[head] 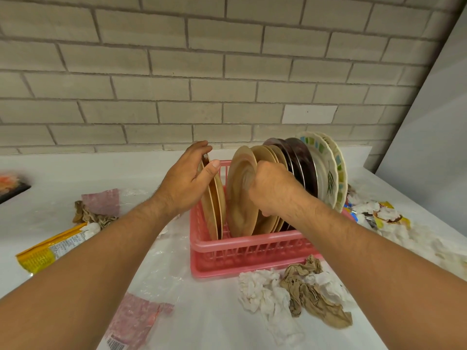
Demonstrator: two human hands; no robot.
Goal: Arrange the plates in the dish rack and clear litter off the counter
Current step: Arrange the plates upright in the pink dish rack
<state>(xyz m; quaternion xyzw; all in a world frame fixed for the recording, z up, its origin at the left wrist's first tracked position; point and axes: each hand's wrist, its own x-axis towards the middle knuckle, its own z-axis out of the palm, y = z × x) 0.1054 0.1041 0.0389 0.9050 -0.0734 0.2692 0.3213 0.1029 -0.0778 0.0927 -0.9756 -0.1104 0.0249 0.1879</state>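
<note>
A pink plastic dish rack (242, 251) stands on the white counter (207, 319) with plates upright in it. My left hand (184, 183) grips the top edge of two tan plates (214, 205) at the rack's left end. My right hand (273, 190) is closed over the rim of a tan plate (240, 195) in the middle. Behind that plate stand more tan plates, dark brown plates (300, 160) and white patterned plates (326, 170) at the right end. Crumpled white and brown paper (295, 291) lies in front of the rack.
More litter lies around: a yellow wrapper (50, 248), pink-printed plastic (101, 200), (136, 322), crumpled brown paper (88, 213) at left, and wrappers with tissue (379, 213) at right. A dark tray (10, 188) sits at the far left. A brick wall (202, 72) backs the counter.
</note>
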